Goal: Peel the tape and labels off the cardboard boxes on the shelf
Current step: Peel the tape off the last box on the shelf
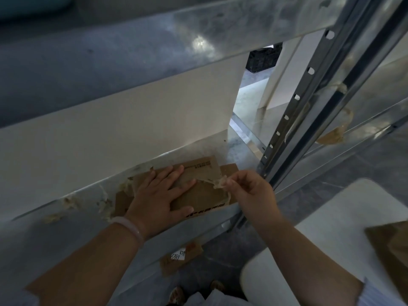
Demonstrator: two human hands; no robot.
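Note:
A flattened brown cardboard box (pixel 203 195) with dark printing lies on the metal shelf (pixel 66 235). My left hand (pixel 161 193) presses flat on it with spread, straight fingers. My right hand (pixel 249 191) pinches a crumpled strip of clear tape (pixel 220 183) that still joins the cardboard at its top right part. The tape is lifted a little above the box.
Wads of peeled tape (pixel 103 202) stick to the shelf edge left of the box. A slotted steel upright (pixel 293 107) stands right of my right hand, with more tape (pixel 333 133) stuck beyond it. A cardboard scrap with a white label (pixel 180 257) lies below the shelf. A white stool (pixel 331 250) stands at lower right.

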